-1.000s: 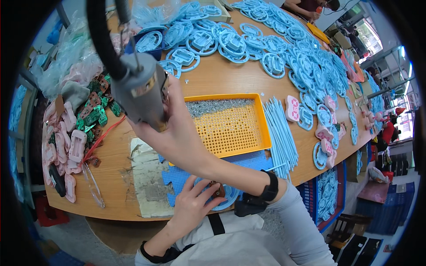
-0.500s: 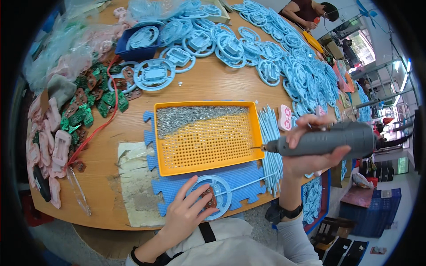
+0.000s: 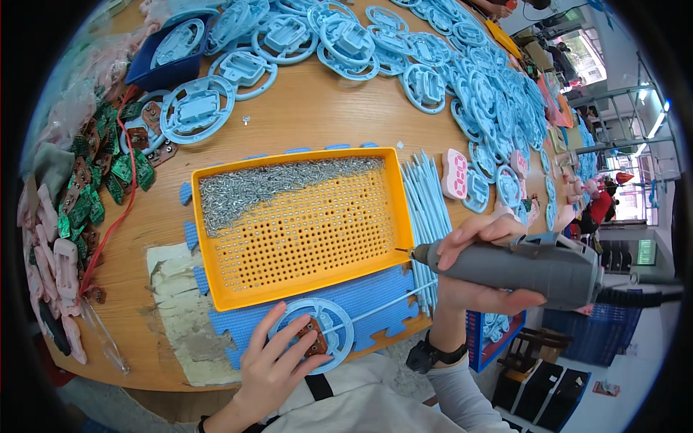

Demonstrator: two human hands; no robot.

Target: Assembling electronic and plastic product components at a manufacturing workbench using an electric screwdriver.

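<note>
My right hand (image 3: 480, 263) grips a grey electric screwdriver (image 3: 527, 265), held level with its bit tip at the right rim of the orange perforated tray (image 3: 393, 216). A heap of small silver screws (image 3: 267, 184) lies along the tray's far side. My left hand (image 3: 271, 364) rests on a light blue round plastic frame (image 3: 317, 328) with a brown circuit board in its middle. The frame lies on a blue foam mat (image 3: 361, 303) at the table's near edge. A thin blue rod sticks out from the frame toward the right.
Many light blue round frames (image 3: 433, 65) cover the far and right side of the wooden table (image 3: 303, 123). Green circuit boards (image 3: 108, 173) and pink parts (image 3: 58, 267) pile at the left. A bundle of blue rods (image 3: 426, 195) and a pink panel (image 3: 455, 173) lie right of the tray.
My right hand brought the screwdriver from above the left of the table down to the right side, and its bit now points at the tray's right rim. My left hand stayed on the frame.
</note>
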